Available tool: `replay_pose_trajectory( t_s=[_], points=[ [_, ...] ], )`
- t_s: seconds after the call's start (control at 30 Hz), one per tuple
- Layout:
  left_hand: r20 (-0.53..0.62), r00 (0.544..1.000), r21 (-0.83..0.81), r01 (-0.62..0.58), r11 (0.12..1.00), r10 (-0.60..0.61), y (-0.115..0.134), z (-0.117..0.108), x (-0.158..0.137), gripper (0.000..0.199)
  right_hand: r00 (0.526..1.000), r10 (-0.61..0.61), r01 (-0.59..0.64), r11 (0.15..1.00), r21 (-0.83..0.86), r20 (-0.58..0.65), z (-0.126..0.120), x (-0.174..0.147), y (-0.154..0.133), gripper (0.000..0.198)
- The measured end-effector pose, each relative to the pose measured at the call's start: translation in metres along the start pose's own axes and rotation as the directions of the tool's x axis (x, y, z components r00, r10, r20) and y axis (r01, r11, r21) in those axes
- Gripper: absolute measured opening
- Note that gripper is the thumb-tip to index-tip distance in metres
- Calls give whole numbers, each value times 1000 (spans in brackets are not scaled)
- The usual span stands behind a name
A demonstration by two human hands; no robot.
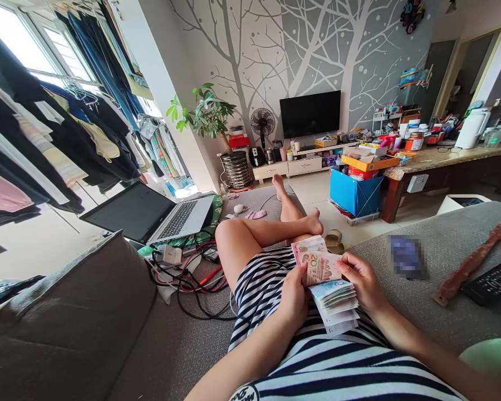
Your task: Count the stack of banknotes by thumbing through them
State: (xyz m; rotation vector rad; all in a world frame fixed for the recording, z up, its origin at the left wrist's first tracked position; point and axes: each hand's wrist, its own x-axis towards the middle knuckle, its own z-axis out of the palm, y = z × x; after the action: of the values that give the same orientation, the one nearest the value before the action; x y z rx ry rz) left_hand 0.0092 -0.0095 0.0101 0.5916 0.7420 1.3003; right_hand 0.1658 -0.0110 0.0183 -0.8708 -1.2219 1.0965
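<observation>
We observe a wad of banknotes over the lap, between both hands and in front of the striped clothing. The left hand is curled on the wad's left side, thumb pressed on the notes; its other fingers are mostly hidden, so we cannot tell how far they reach underneath. The right hand pinches the right edge of a brownish 20 note between thumb and finger. Pinkish notes show beyond the 20; bluish ones lie on the near side, and the near edges spread unevenly.

Risks, in our judgement:
1. Slip. The near edges look loose; if the left thumb eases, we would expect notes to slide onto the lap.
2. Double pick. Thin paper may cling, so a pinch could take two notes as one; we cannot tell whether the right fingers have one layer or more.
3. Tear or crease, if the right hand pulls while the left thumb bears down on the same note.
4. Loss. Dropped notes could end up among the cables to the left on the sofa.
5. Draught. The far fan, if running, might lift loose paper; we cannot tell whether it is on.
</observation>
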Motion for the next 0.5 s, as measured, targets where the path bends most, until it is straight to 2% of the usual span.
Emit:
replay_pose_trajectory(
  t_s=[0.5],
  points=[
    [-22,1000,21,-8,1000,8,-5,-5,2,39,999,-14,13,1000,13,45,-3,-1,3,53]
  ],
)
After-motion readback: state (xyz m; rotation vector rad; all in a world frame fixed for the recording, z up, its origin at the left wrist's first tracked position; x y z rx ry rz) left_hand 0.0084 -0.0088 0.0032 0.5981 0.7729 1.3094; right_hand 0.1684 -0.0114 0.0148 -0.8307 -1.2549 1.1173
